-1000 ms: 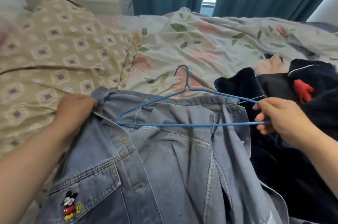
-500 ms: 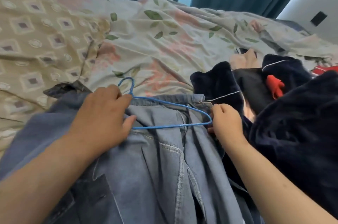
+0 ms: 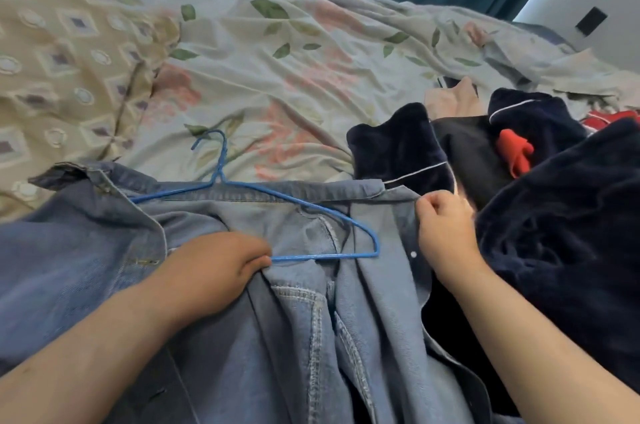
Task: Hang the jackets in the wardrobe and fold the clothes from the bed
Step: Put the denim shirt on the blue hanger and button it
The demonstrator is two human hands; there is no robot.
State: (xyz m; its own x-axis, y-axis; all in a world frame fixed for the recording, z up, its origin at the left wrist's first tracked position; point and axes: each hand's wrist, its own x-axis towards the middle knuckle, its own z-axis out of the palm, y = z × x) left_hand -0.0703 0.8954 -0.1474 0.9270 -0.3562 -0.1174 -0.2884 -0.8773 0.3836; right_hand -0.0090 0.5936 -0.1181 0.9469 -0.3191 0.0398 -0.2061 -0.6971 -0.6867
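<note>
The denim jacket (image 3: 277, 337) is spread on the bed (image 3: 294, 77), with the blue hanger (image 3: 325, 256) laid at its collar. The hanger's lower bar is gripped by the left hand (image 3: 214, 271); the jacket's front edge is pinched by the right hand (image 3: 446, 229).

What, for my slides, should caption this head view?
Left hand grips blue hanger in denim jacket; right hand pinches jacket edge.
</note>
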